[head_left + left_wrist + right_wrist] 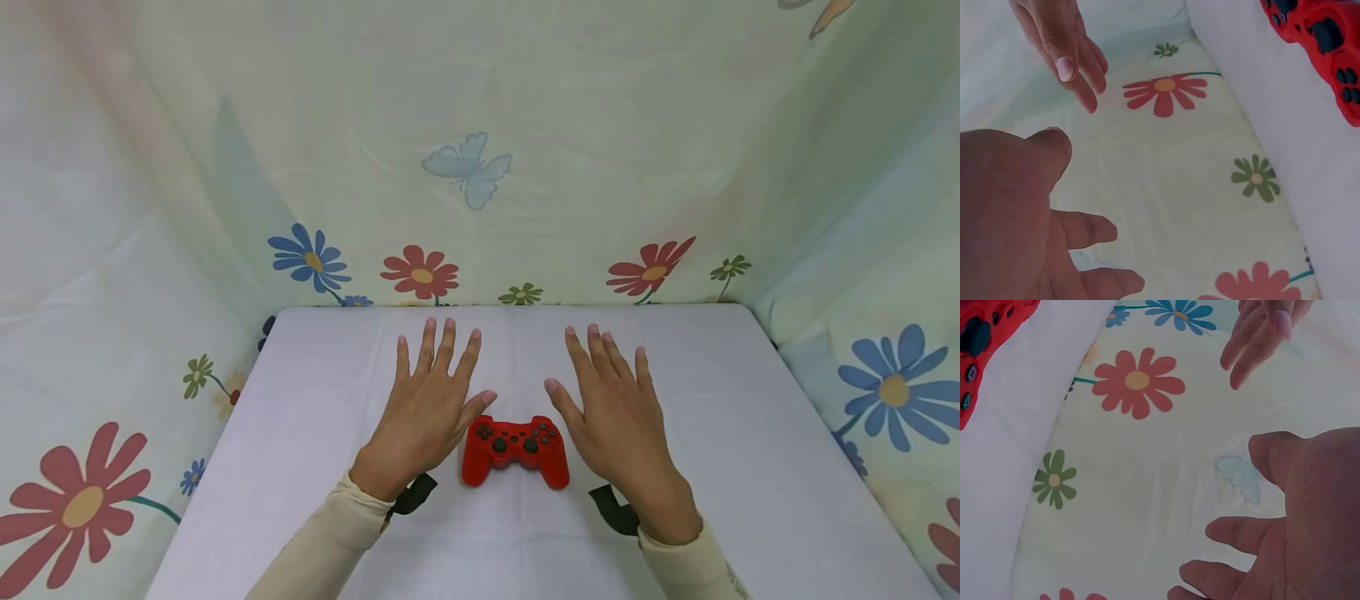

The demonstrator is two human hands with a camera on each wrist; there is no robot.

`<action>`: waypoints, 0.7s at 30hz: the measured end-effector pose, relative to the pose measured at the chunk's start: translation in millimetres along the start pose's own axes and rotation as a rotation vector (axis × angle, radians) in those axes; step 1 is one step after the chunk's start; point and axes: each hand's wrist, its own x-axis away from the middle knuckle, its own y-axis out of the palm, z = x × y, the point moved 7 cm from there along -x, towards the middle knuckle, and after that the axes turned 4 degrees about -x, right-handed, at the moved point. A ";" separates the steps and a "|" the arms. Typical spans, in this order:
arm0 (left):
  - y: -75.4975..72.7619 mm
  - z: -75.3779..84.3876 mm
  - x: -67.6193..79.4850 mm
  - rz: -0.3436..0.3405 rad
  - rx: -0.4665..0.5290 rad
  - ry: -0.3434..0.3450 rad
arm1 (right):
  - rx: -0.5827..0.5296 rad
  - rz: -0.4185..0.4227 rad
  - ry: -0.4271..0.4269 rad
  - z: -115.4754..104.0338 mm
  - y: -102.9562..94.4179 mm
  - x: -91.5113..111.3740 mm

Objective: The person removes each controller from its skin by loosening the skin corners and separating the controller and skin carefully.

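A red game controller (514, 450) with black thumbsticks and buttons lies on the white table, its grips toward the person. To its left, my left hand (426, 408) is held with fingers straight and spread, back of the hand up, the thumb near the controller's upper left corner. On the other side my right hand (618, 417) has its fingers straight too, its thumb pointing inward. Neither hand holds anything. Part of the controller (1329, 47) shows at the upper right of the left wrist view, and its edge (988, 344) at the upper left of the right wrist view.
The white-covered table (330, 367) ends at a far edge against a pale curtain (585, 150) printed with flowers and a butterfly. More of the same cloth hangs at both sides. Black straps (617, 510) sit at the wrists, beside beige sleeves (322, 542).
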 end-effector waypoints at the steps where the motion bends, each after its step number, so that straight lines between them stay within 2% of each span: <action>1: 1.5 -0.1 0.0 -0.003 0.003 -0.002 | -0.001 0.000 0.000 0.7 1.2 0.6; 7: 10.7 -0.7 -0.4 -0.023 0.031 -0.012 | -0.010 -0.011 0.000 4.0 7.9 3.6; 21: 39.1 -7.1 4.5 -0.021 0.091 -0.042 | -0.039 -0.055 0.030 13.9 29.7 9.0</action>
